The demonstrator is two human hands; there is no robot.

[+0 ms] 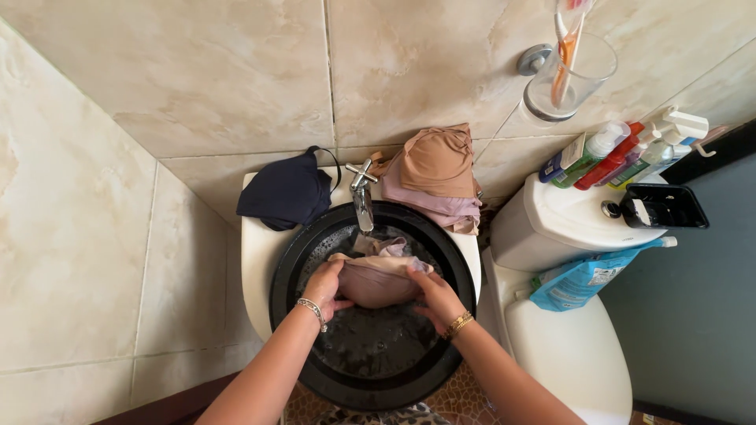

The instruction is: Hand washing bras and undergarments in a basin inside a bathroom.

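both hands grip a wet beige bra (376,282) inside the black basin (315,370), which sits in a white sink (256,260) and holds soapy water. the left hand (324,290) is clamped on the bra's left side, the right hand (435,299) on its right side, so the hands are apart with the garment bunched between them. a second pale garment (386,246) lies in the water just behind the bra, under the tap (361,193). on the sink rim, a dark bra (285,194) lies left of the tap, and a pile of tan and mauve bras (437,177) right of it. a wall-mounted glass (568,75) holds toothbrushes (565,47). bottles (618,153) and a black tray (665,206) rest on the toilet tank (559,220).
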